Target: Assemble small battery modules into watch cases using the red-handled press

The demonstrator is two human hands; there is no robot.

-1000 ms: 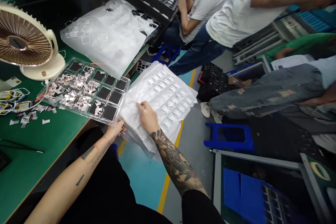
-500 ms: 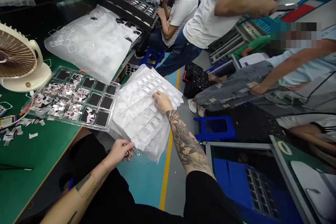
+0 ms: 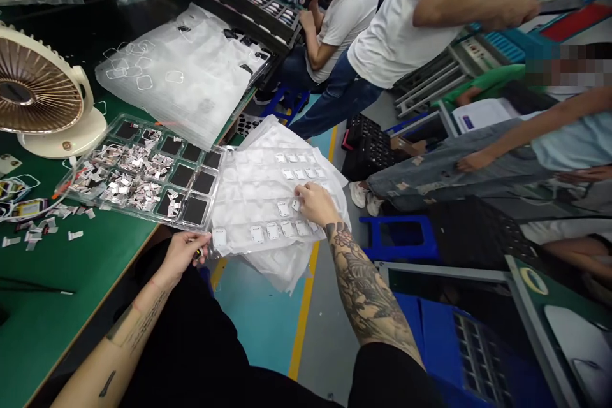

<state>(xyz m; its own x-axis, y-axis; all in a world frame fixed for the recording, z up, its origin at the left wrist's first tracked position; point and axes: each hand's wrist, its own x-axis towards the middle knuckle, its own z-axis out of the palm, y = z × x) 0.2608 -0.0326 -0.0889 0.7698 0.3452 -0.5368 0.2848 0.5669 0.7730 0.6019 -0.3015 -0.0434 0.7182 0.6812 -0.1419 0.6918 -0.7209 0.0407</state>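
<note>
Two hands worked a clear blister sheet (image 3: 258, 194) that jutted out past the edge of the green table (image 3: 71, 280), over a looser stack of the same sheets (image 3: 282, 264) sagging beneath it. The left hand (image 3: 184, 254) was curled closed on the sheet's near left corner, pinching it (something small and dark showed between the fingers; what it was could not be told). The right hand (image 3: 313, 203) lay palm down on the sheet's right part, fingers bent loosely and tips pressed on or just beside a small white part (image 3: 284, 208); whether it actually gripped one could not be told.

Judging by the pockets, the work looked partly done: white parts sat in a few rows at the far right and along the near edge, while most of the sheet's left and middle pockets looked empty. Just left of it, touching or nearly so, a clear compartment tray (image 3: 143, 172) on the table held a heap of small silvery pieces (image 3: 122, 175), some compartments bare. Another pile of sheets (image 3: 182, 86) lay farther back, near a desk fan (image 3: 38, 99).
</note>
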